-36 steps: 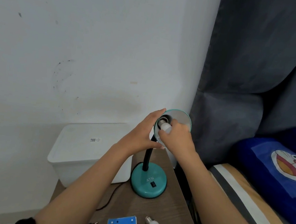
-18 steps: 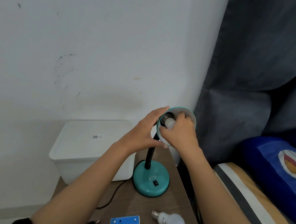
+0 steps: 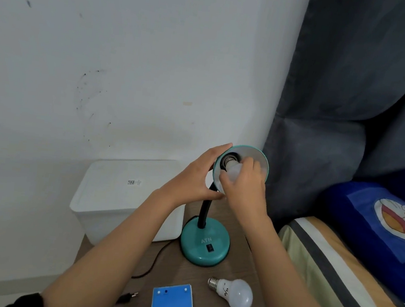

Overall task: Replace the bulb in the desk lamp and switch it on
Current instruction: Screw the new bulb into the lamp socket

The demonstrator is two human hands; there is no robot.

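Observation:
A teal desk lamp stands on the wooden table, its round base (image 3: 204,243) bearing a black rocker switch (image 3: 209,247). The black gooseneck rises to a teal shade (image 3: 258,156) tilted toward me. My left hand (image 3: 194,177) grips the shade's left rim and back. My right hand (image 3: 245,185) is wrapped around a white bulb (image 3: 232,170) whose metal thread sits at the mouth of the socket (image 3: 228,159). A second white bulb (image 3: 234,294) lies on its side on the table in front of the base.
A white lidded plastic box (image 3: 122,195) sits behind and left of the lamp. A blue box (image 3: 171,305) lies at the table's near edge, with the lamp's plug (image 3: 129,297) and cord beside it. A bed with a striped sheet (image 3: 329,271) and blue pillow borders the right.
The view has tilted down slightly, so the loose bulb and blue box show more fully. My right hand has turned on the bulb in the shade; my left hand keeps its hold.

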